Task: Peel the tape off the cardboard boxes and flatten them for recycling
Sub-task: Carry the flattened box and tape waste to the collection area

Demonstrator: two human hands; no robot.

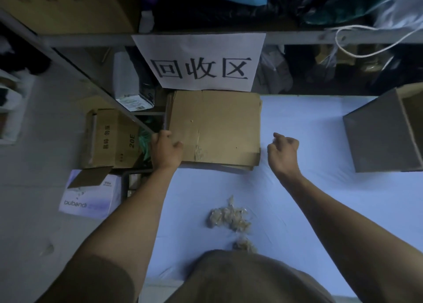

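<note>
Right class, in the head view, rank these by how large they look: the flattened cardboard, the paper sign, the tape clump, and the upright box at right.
1. Flattened cardboard
2. Sign and upright box: too close to rank; the box is cropped
3. Tape clump
</note>
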